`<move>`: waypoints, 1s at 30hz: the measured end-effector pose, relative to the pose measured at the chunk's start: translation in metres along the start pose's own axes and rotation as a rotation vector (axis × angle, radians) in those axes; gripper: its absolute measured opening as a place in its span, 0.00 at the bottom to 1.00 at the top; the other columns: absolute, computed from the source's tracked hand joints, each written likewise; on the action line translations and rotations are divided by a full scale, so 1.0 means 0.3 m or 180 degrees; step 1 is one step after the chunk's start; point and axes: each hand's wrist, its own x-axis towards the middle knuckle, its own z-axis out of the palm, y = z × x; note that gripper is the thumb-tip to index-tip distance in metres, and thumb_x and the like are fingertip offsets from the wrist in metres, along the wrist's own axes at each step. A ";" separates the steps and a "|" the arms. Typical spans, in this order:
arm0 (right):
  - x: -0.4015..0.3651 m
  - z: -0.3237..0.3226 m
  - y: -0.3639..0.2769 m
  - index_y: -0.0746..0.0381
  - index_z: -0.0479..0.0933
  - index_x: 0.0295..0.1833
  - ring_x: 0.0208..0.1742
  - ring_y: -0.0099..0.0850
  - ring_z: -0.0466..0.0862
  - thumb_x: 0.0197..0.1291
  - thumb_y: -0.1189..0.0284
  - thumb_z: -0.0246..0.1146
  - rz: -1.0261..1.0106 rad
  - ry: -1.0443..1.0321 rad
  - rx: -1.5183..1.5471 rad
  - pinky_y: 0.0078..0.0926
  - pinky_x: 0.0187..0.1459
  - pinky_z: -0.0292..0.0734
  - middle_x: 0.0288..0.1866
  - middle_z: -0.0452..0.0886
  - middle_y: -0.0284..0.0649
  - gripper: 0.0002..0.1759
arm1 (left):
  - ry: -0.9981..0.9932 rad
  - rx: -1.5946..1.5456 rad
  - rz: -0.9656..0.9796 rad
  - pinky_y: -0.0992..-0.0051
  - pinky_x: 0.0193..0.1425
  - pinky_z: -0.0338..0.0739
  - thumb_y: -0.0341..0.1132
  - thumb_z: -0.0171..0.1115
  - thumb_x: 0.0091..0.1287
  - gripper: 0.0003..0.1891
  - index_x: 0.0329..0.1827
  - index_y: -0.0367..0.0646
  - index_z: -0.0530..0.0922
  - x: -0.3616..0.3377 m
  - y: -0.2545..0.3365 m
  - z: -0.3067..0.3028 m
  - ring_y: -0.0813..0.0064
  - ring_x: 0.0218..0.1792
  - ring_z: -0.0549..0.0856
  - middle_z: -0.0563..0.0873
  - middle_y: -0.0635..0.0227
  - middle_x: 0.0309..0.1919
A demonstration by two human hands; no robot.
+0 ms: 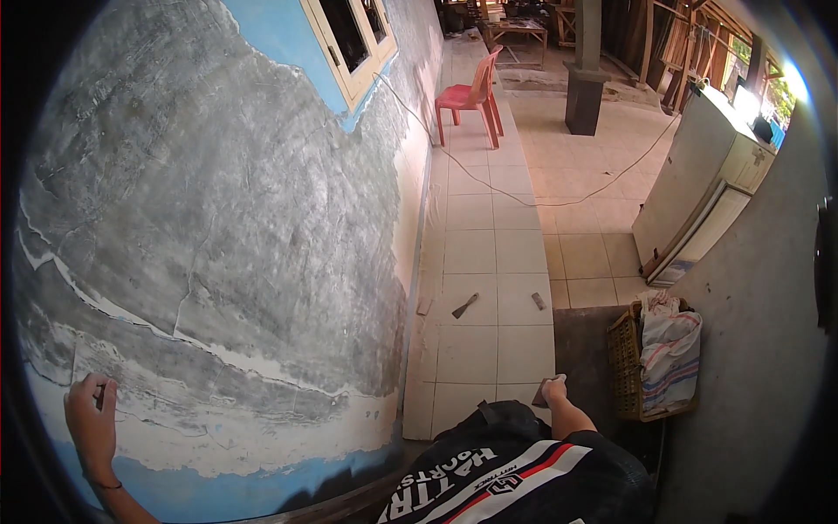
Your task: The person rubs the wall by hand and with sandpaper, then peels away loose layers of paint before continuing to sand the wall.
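My left hand (92, 419) is raised at the lower left, close to the cracked, peeling wall (236, 201). Its fingers are curled together, and whatever they may hold is hidden. Low beside my body, over the edge of the tiled ledge, my right hand (557, 389) is closed around a small brownish flat piece (540, 399), mostly covered by the fingers. On the white tiles ahead lies a putty knife (466, 305). A small grey block (538, 301) rests to its right, and a small pale piece (424, 306) to its left, near the wall.
A red plastic chair (467, 94) stands farther along the ledge (470, 249). A cable (524, 203) loops from the window across the floor. At right are a wicker basket (625, 367) with a white sack (670, 358), and a white cabinet-like appliance (698, 175). A dark-based pillar (583, 100) stands beyond.
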 end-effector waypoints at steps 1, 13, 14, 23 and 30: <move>-0.011 -0.007 -0.008 0.62 0.64 0.54 0.53 0.51 0.78 0.60 0.73 0.53 0.0021 -0.0044 0.0004 0.43 0.54 0.73 0.50 0.77 0.55 0.16 | -0.0006 0.0009 -0.0022 0.64 0.42 0.67 0.33 0.59 0.63 0.07 0.33 0.37 0.77 0.000 0.002 0.000 0.60 0.34 0.74 0.77 0.59 0.28; -0.041 -0.042 -0.030 0.66 0.57 0.63 0.59 0.49 0.75 0.56 0.73 0.59 -0.0028 -0.0403 -0.0292 0.39 0.59 0.71 0.56 0.74 0.58 0.30 | 0.0017 0.0049 -0.0025 0.65 0.42 0.67 0.32 0.59 0.63 0.06 0.34 0.38 0.77 -0.003 -0.010 0.012 0.61 0.34 0.74 0.76 0.60 0.28; -0.035 -0.036 -0.025 0.65 0.58 0.62 0.59 0.48 0.76 0.56 0.74 0.60 -0.0062 -0.0370 -0.0302 0.39 0.59 0.71 0.56 0.74 0.57 0.30 | -0.0017 0.0029 -0.0049 0.65 0.42 0.67 0.32 0.59 0.63 0.06 0.34 0.38 0.77 -0.002 -0.004 0.007 0.61 0.34 0.74 0.76 0.60 0.28; -0.129 -0.083 -0.116 0.60 0.68 0.53 0.56 0.46 0.77 0.53 0.79 0.59 -0.0357 -0.0168 -0.0355 0.37 0.54 0.73 0.51 0.78 0.50 0.19 | 0.0102 0.0060 -0.0015 0.65 0.42 0.67 0.33 0.58 0.63 0.07 0.33 0.38 0.77 -0.004 -0.009 0.019 0.62 0.33 0.73 0.76 0.61 0.27; -0.127 -0.054 -0.162 0.59 0.68 0.53 0.57 0.47 0.77 0.53 0.78 0.59 -0.0438 -0.0180 -0.0495 0.37 0.56 0.72 0.52 0.78 0.52 0.20 | 0.0017 0.0011 -0.0058 0.65 0.42 0.66 0.34 0.59 0.63 0.07 0.32 0.38 0.77 -0.003 0.011 0.005 0.61 0.32 0.73 0.76 0.60 0.27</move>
